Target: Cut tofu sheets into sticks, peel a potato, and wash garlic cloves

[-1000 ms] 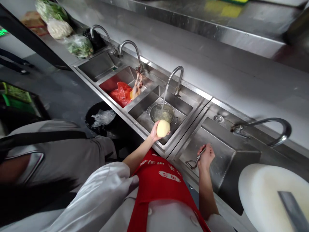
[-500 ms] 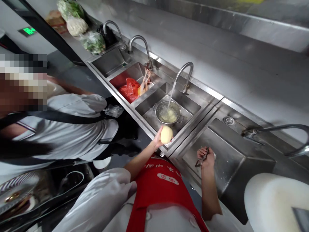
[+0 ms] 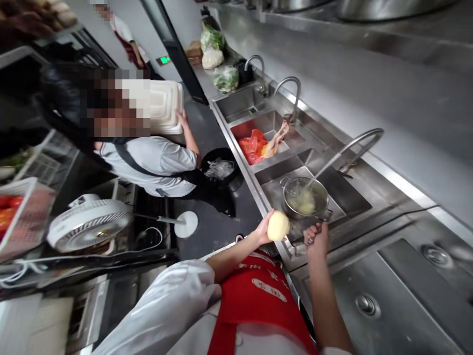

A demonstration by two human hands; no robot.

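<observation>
Left forearm (image 3: 234,260): bare below the elbow, slanting upward and rightward across the view; left wrist (image 3: 254,239) nearly straight. Left hand (image 3: 262,231): palm cupped, thumb and fingers set to opposite sides in a holding grasp. Right forearm (image 3: 327,301): bare, rising from the lower edge with a slight leftward lean. Right hand (image 3: 318,241): closed in a fist-like grip, fingers folded inward. The two hands stand near each other, apart.
</observation>
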